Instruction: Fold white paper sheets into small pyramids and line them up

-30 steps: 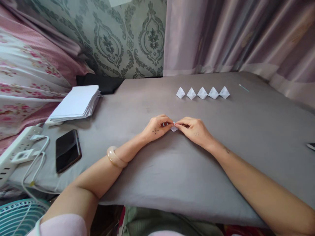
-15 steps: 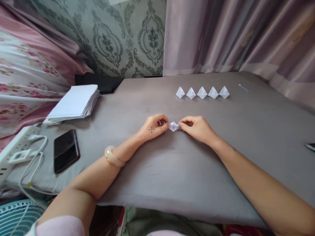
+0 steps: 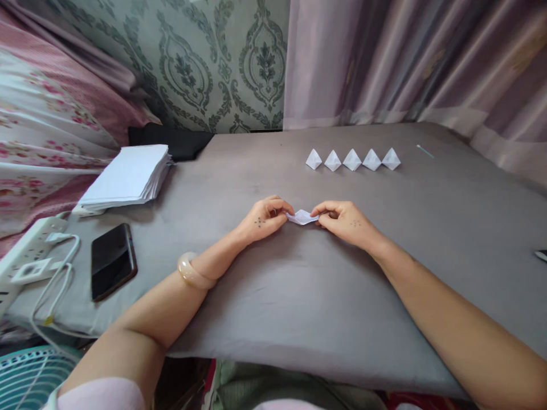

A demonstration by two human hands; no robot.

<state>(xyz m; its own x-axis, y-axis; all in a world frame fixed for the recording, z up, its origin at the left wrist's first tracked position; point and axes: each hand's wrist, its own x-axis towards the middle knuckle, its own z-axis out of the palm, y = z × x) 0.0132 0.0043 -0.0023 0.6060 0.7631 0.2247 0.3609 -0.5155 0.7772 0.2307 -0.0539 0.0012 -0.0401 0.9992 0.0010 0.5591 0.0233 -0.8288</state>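
A small folded white paper boat [image 3: 302,217] is stretched between my two hands over the middle of the grey-covered table [image 3: 273,296]. My left hand [image 3: 265,219] pinches its left tip between thumb and fingers. On the other side, my right hand [image 3: 344,221] grips the right tip the same way. The pinched ends are partly hidden by the fingertips. Behind it, several finished-looking folded paper boats [image 3: 352,160] stand upright in a row, pointed peaks up.
At the left lie a stack of white paper [image 3: 126,173], a black phone [image 3: 113,261] and a white power strip [image 3: 32,256] with a plugged-in cable. A cotton swab [image 3: 425,151] rests at the back right. A teal fan [image 3: 36,376] stands below the table's left edge.
My hands have moved slightly apart, drawing the paper boat's ends outward. It now looks wider and flatter, and my fingers have shifted on its tips.
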